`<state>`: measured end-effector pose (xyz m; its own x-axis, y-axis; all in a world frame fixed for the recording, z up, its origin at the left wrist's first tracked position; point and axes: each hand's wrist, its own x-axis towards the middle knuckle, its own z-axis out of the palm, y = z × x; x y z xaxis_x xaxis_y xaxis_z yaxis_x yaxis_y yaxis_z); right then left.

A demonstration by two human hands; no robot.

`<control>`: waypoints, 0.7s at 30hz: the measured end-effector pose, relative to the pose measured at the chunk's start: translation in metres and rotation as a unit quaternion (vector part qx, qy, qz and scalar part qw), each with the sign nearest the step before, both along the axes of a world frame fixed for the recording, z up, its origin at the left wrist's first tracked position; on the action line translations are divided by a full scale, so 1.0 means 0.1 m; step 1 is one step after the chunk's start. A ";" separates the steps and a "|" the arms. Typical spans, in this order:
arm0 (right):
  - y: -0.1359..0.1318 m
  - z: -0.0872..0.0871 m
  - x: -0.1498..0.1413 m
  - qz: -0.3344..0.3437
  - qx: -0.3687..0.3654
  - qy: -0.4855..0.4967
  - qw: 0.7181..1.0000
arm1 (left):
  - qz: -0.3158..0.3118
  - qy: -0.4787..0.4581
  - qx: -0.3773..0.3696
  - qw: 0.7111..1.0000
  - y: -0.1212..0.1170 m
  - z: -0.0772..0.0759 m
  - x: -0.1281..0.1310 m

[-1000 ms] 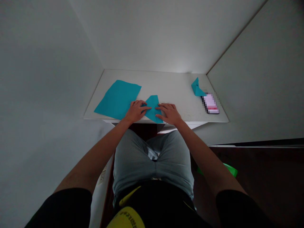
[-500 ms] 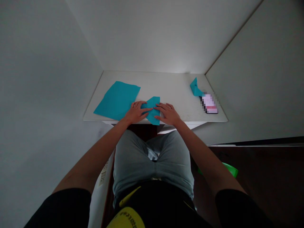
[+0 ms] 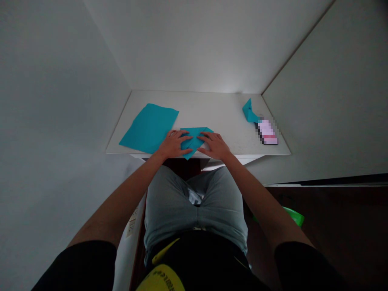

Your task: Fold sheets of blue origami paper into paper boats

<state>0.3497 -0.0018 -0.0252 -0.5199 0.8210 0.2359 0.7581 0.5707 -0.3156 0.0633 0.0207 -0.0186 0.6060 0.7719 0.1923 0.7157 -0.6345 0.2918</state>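
Observation:
A folded piece of blue paper [image 3: 194,141] lies at the front edge of the white shelf, one pointed corner towards me and jutting slightly over the edge. My left hand [image 3: 173,144] rests on its left side, thumb and fingers spread. From the right, my right hand [image 3: 214,145] touches it with fingertips, its fingers also apart. Parts of the folds are hidden under the fingers. Beside my left hand is a large flat sheet of blue paper [image 3: 148,127], unfolded.
At the right end of the shelf [image 3: 212,109] stands a small folded blue paper shape [image 3: 249,112], touching a phone [image 3: 268,132] whose screen is lit and blurred. Walls enclose the shelf. A green object [image 3: 293,216] is on the dark floor at lower right.
The folded paper has turned between my hands: a straight edge now faces the wall and a point faces me. My fingers have drawn slightly apart.

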 end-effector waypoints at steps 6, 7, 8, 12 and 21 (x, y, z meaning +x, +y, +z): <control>0.00 -0.03 -0.01 -0.015 0.000 -0.007 1.000 | -0.020 0.011 -0.009 1.000 0.00 0.01 0.00; 0.00 -0.03 -0.01 -0.021 0.002 -0.007 1.000 | -0.023 0.010 -0.010 1.000 0.00 0.01 -0.01; 0.00 -0.03 -0.01 -0.026 0.005 -0.005 1.000 | -0.024 0.009 -0.012 1.000 0.00 0.02 -0.01; -0.01 0.00 -0.02 -0.035 0.005 -0.003 0.999 | -0.030 0.005 -0.021 0.999 0.00 0.03 -0.01; -0.01 0.00 -0.02 -0.062 0.002 -0.006 0.998 | 0.002 -0.001 -0.010 1.000 -0.02 0.04 -0.01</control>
<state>0.3478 -0.0027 -0.0250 -0.4179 0.8781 0.2330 0.8265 0.4739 -0.3038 0.0625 0.0189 -0.0149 0.6016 0.7785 0.1788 0.7179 -0.6251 0.3064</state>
